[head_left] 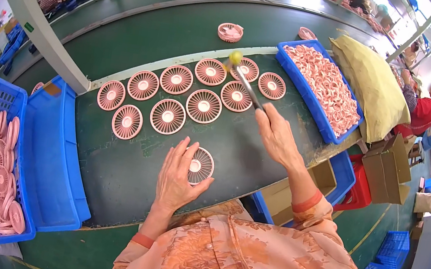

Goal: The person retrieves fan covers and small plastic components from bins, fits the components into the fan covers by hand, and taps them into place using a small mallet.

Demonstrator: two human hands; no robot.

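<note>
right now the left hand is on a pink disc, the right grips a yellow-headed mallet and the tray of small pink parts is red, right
The tray of small pink parts is blue, not red, in the head view. The left hand on the disc and the right hand gripping the mallet are correct.

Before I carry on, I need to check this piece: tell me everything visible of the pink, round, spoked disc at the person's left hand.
The pink, round, plastic-looking spoked disc has thin spokes running from a small, paler round hub to its outer rim. It appears to lie flat on the dark green tabletop, apart from the rows of similar discs. The bare left hand holds it, fingers along its left side, thumb at the near edge, hiding part of the rim.
</note>
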